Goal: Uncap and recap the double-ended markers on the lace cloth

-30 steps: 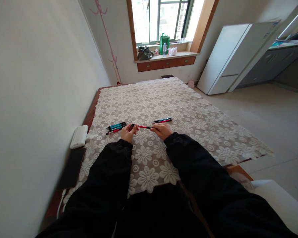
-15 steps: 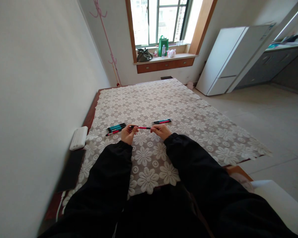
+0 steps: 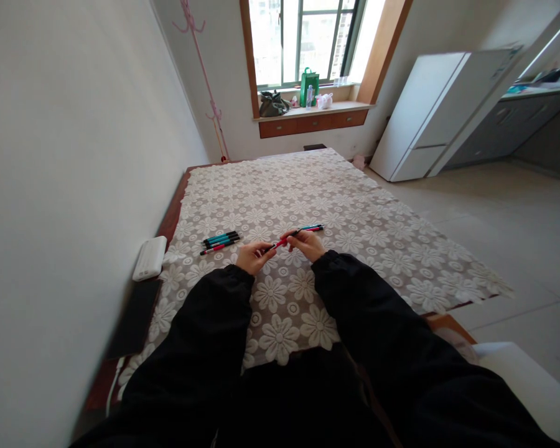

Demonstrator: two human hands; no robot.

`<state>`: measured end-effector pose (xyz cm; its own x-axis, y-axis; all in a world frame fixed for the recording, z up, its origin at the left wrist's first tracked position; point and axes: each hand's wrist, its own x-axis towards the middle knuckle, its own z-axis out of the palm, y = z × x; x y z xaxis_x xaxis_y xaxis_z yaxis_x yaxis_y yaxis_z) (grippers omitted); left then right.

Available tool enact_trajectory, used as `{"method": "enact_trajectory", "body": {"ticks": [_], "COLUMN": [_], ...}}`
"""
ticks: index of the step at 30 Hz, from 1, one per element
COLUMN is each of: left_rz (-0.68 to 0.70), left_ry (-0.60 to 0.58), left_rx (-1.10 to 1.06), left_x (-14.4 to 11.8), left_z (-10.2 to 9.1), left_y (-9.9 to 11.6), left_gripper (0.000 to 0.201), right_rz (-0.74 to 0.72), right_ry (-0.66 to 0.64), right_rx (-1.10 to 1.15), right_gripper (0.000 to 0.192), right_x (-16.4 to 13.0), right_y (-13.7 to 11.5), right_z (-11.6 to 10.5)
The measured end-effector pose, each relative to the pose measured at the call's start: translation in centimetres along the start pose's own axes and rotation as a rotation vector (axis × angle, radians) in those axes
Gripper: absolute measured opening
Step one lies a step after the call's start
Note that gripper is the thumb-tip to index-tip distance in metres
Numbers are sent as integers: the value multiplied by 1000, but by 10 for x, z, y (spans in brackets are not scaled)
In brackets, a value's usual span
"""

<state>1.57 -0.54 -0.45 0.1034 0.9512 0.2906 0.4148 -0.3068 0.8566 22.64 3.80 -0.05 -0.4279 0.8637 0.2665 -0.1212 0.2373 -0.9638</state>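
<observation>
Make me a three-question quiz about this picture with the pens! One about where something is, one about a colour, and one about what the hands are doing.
1. Where does the group of pens lie?
A. On the floral cloth, to the left of the hands
B. On the windowsill
C. On the floor tiles

2. What colour is the bag on the windowsill?
A. Yellow
B. Green
C. Purple

3. How is the pink pen held?
A. It lies alone on the cloth
B. Only the right hand holds it
C. The left hand and the right hand grip it together

Answers: 1 A, the pens rest on the cloth beside the left hand. 2 B, the bag by the window is bright green. 3 C, fingers of both hands close on the pen, one at each end.
</observation>
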Motion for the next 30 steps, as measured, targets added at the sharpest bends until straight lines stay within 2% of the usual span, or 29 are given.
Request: {"method": "enact_trajectory", "body": {"ticks": [3,5,6,9,10,12,14,17,19,25,30], "left_rz": [49,89,104,127,122,70,-41,-203,-251,-286,-299], "left_ry": [-2,36,62,139,158,174,164,137,134,115,94], "left_rx": [81,178,235,429,496,625,758,904,946,980,984], "left_x": [0,1,1,4,5,7,9,11,11,10,10], "left_z": [0,-2,-4,-13,-18,-28,-38,-49,-53,-52,-53], "left_y": [-3,-5,-6,-9,-10,-12,-13,-10,-7,-5,-8], "left_gripper": [21,17,15,13,15,21,25,27,28,28,30], "right_rz": [-112,-163,-181,-230,-225,-181,-129,-84,-77,-41,-65], "right_ry": [165,301,317,203,155,79,18,-50,-56,43,49], "right_rx": [-53,-238,-393,-866,-982,-1146,-1246,-1297,-1275,-1196,-1243], "right_gripper": [49,46,42,24,24,32,40,45,44,22,20], "right_x": [0,0,-1,-3,-4,-5,-5,-4,-3,-2,-2], "right_y": [-2,-5,-6,-7,-6,-3,0,3,3,5,9], "right_z": [-5,-16,-22,-37,-41,-45,-46,-47,-47,-49,-52]}}
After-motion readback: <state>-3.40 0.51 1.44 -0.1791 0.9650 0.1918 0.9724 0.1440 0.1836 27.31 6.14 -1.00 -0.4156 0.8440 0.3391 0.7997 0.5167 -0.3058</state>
